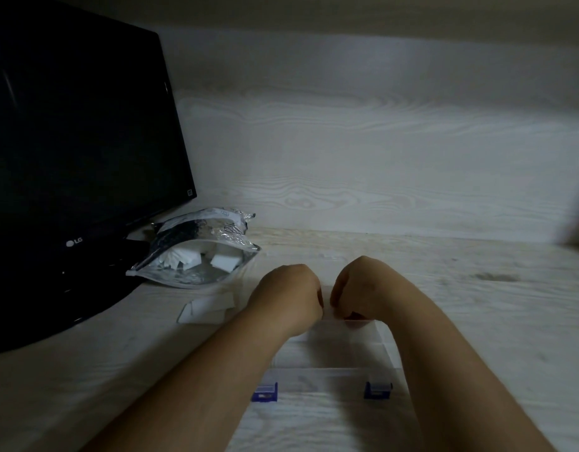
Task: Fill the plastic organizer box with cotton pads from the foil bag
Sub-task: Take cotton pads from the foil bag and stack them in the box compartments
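Left hand (289, 296), right hand (360, 288) close together over organizer box (333, 352); foil bag (197, 252) nearby.

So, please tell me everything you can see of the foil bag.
The foil bag is silvery and crinkled, with dark patches on top. It lies on its side on the pale desk, at the foot of the black monitor. White cotton pads show inside it. Neither the left hand nor the right hand touches it. Its mouth I cannot make out.

Blue latches (264, 392), silver foil bag (197, 252)
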`<action>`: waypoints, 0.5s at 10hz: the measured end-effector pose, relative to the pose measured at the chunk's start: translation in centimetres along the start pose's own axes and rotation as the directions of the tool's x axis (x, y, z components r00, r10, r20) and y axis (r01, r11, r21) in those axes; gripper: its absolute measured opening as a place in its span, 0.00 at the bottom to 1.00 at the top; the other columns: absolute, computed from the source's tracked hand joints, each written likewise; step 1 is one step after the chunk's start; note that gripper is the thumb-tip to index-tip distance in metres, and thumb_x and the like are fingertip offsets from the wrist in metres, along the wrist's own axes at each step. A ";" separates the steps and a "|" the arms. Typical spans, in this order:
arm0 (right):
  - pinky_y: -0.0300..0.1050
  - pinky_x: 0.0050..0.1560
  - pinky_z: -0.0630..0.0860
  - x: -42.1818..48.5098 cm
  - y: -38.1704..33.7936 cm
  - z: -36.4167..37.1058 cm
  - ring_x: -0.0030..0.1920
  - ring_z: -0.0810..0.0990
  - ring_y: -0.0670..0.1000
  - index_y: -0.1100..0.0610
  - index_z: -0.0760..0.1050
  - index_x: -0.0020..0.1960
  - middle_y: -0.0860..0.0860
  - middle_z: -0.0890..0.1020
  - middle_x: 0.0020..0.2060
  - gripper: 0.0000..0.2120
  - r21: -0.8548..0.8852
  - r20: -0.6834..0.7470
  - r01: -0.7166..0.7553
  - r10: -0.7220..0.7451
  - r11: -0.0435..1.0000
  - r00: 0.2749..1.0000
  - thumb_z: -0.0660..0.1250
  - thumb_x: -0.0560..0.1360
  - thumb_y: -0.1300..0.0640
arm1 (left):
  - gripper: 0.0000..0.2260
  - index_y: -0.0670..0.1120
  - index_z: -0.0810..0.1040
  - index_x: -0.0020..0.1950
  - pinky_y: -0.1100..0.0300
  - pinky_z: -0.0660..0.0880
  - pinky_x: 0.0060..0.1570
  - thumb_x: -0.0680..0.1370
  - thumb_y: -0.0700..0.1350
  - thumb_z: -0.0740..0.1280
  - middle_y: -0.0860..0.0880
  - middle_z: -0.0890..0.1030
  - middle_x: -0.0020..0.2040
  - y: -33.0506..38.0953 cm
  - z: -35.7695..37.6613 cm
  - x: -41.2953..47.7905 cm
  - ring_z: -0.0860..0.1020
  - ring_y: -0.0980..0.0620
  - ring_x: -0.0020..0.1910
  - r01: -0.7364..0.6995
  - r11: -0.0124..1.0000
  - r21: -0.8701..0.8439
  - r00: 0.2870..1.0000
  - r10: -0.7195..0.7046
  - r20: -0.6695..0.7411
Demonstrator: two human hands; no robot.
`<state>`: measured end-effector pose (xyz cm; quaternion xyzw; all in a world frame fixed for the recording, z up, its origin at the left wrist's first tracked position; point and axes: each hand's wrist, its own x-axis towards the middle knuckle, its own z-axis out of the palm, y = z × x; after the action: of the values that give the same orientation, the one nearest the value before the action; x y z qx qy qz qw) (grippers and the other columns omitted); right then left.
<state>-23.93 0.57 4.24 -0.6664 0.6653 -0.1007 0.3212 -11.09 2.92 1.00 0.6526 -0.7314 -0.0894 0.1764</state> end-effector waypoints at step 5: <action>0.47 0.58 0.78 0.2 -0.9 0.3 0.48 0.84 0.51 0.58 0.82 0.52 0.52 0.85 0.46 0.08 -0.252 0.051 -0.025 0.039 0.967 0.998 0.68 0.76 0.56 | 0.08 0.50 0.85 0.48 0.63 0.74 0.41 0.76 0.41 0.67 0.51 0.84 0.46 -1.2 -1.0 -0.4 0.79 0.53 0.43 -0.061 0.975 -0.212 0.997 0.069 0.030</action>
<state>-23.05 0.35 4.43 -0.6933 0.6742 0.0084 0.2543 -9.62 3.24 1.42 0.6041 -0.7419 -0.1730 0.2338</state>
